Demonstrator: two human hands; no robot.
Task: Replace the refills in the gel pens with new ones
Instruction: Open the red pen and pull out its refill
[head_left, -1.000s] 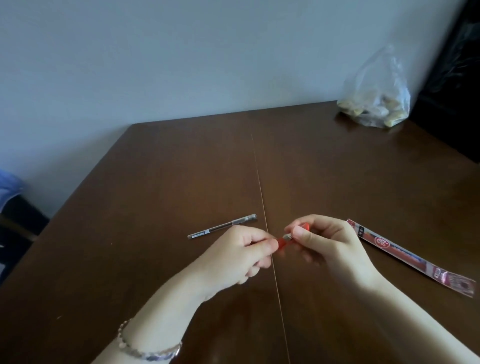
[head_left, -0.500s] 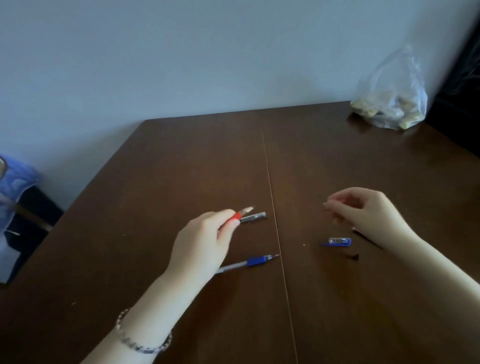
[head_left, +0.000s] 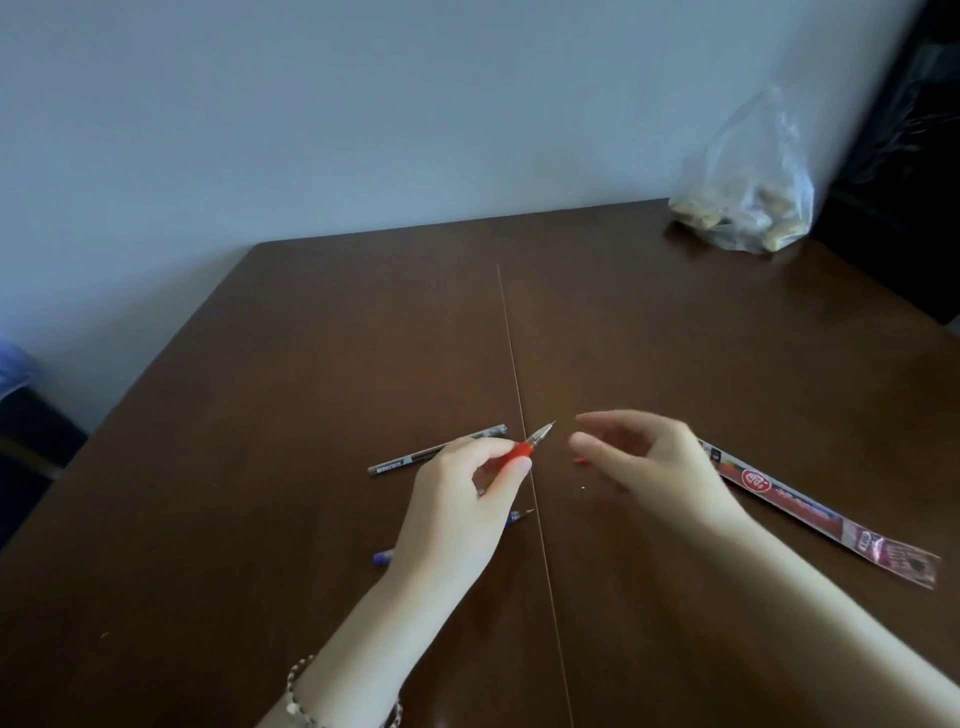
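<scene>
My left hand (head_left: 457, 509) grips a red gel pen (head_left: 527, 446) by its red grip, its metal tip pointing up and right. Just right of the tip hovers my right hand (head_left: 649, 462), fingers apart and holding nothing. A small red bit (head_left: 580, 459) lies on the table under its fingertips. A black pen (head_left: 436, 450) lies flat behind my left hand. A blue pen (head_left: 514, 517) lies beneath that hand, mostly hidden, with its other end (head_left: 382, 557) showing at the left. A red refill packet (head_left: 810, 512) lies to the right of my right hand.
The brown wooden table (head_left: 623, 338) has a seam running down its middle. A clear plastic bag (head_left: 748, 192) with pale lumps stands at the far right corner against the wall. Dark furniture stands to the right of the table.
The view has shifted. My right hand has come in toward the pen tip. My left hand still grips the red pen. The refill packet is in view again; the blue cap is not.
</scene>
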